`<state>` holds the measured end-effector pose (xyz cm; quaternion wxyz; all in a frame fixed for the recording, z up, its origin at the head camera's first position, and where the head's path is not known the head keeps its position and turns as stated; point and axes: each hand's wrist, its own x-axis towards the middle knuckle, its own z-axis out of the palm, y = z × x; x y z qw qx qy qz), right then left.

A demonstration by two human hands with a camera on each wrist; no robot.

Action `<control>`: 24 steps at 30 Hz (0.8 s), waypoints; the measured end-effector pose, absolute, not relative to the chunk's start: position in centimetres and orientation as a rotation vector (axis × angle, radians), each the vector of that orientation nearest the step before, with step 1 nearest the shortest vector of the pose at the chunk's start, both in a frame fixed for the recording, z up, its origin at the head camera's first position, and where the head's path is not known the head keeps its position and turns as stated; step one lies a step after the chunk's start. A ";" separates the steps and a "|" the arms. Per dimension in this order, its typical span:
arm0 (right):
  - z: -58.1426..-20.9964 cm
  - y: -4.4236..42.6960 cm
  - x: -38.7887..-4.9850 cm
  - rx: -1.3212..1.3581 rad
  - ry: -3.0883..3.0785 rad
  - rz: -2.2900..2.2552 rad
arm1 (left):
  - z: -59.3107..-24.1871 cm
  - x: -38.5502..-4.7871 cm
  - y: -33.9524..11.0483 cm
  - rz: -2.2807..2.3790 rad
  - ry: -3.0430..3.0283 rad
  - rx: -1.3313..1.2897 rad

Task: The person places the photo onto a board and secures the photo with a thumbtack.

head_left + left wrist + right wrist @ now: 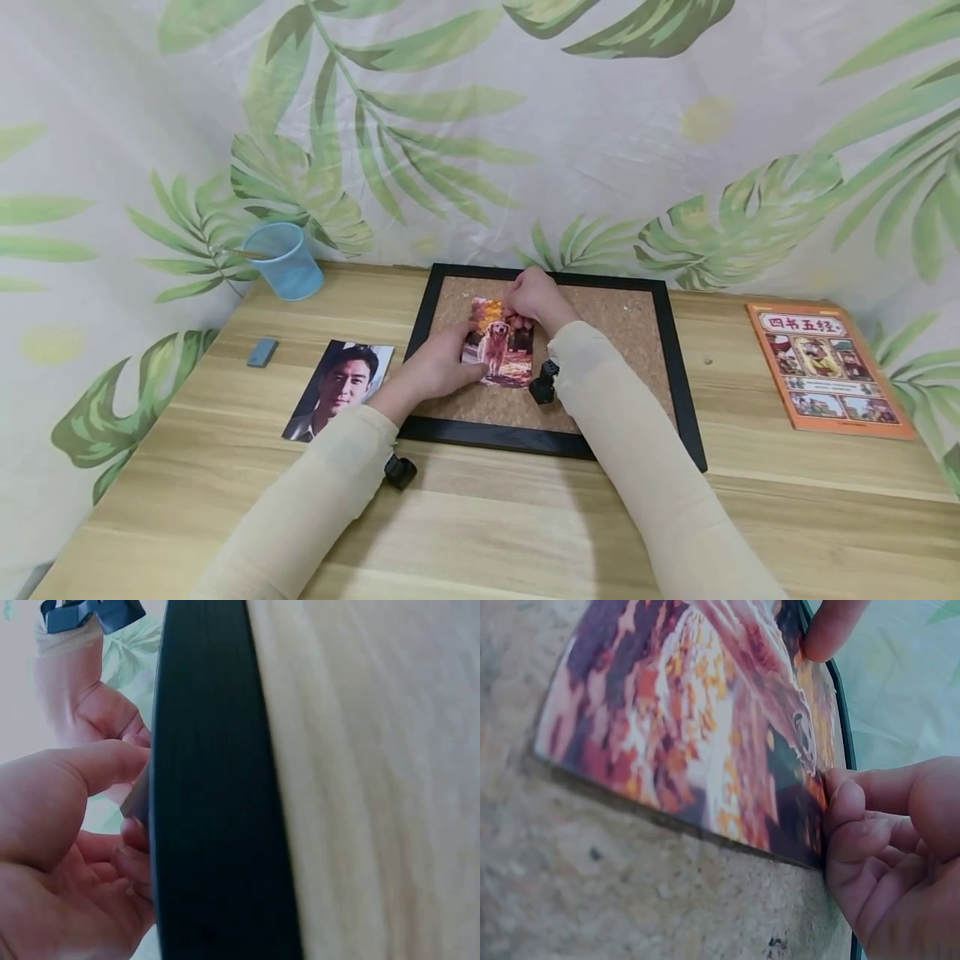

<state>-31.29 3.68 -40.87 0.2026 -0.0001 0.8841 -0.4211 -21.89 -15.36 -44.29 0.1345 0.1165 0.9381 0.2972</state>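
A photo of a golden retriever among autumn leaves lies on a black-framed cork board. My left hand holds the photo at its left side, thumb low and fingers higher up; the left wrist view shows the photo's grey edge between them. At the photo's upper right is my right hand, its thumb and index finger pinched together against the print. The other fingers curl by the photo's edge. Whatever sits between the pinching fingertips is hidden.
A portrait photo lies left of the board, near a small blue-grey block. Behind them stands a blue mesh cup. Small clear bits, perhaps pins, show on the cork. An orange book is at the right.
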 end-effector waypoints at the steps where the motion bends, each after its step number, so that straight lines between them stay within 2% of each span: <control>1: -40.9 3.7 -31.3 0.005 2.469 -1.177 | -44.7 -22.0 -15.3 0.850 2.732 0.328; 2: -40.9 3.7 -31.3 0.012 2.477 -1.166 | -44.0 -21.8 -15.1 0.845 2.723 0.305; 4: -40.9 3.7 -31.3 0.024 2.487 -1.149 | -45.2 -22.2 -15.3 0.816 2.756 0.314; 12: -40.7 4.4 -31.3 0.056 2.494 -1.076 | -39.9 -18.5 -15.3 0.732 2.822 0.305; 17: -40.7 5.0 -30.7 -0.044 2.444 -1.097 | -39.2 -17.3 -18.3 0.821 2.839 0.271; 24: -40.0 7.0 -28.6 -0.190 2.377 -1.183 | -38.9 -15.0 -24.9 0.731 2.965 0.145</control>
